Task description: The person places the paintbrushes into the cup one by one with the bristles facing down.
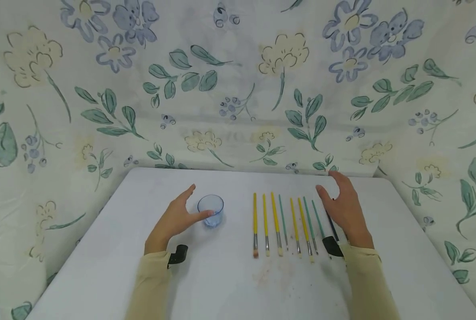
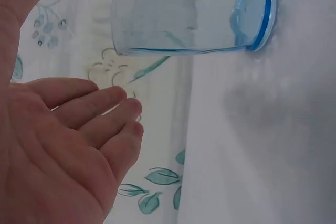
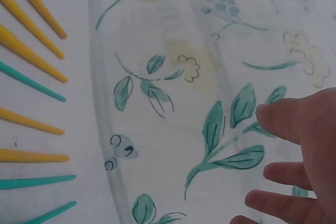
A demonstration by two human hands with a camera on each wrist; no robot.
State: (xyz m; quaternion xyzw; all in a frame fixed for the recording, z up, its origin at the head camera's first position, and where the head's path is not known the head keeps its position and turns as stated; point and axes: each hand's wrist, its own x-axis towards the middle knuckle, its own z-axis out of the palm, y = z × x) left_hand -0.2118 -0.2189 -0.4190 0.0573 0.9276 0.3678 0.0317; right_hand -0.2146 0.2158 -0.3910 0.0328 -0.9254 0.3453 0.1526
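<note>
A clear bluish drinking glass (image 1: 213,204) stands upright on the left part of the white table. My left hand (image 1: 175,220) is beside it, thumb and fingers spread; the thumb overlaps the glass in the head view. In the left wrist view a gap separates the fingers (image 2: 110,111) from the glass. To the right lies a row of yellow paintbrushes (image 1: 255,218) and teal paintbrushes (image 1: 283,218), bristles toward me. Over the row's right end hovers my right hand (image 1: 345,215), its fingers apart and holding nothing. It partly hides a dark-handled brush (image 1: 333,227).
The white table (image 1: 206,284) has rounded far corners and carries brownish smudges (image 1: 266,271) below the brushes. Behind it and at both sides hangs a floral sheet (image 1: 238,89). A black strap piece (image 1: 178,254) sits at the left wrist, another (image 1: 332,246) at the right.
</note>
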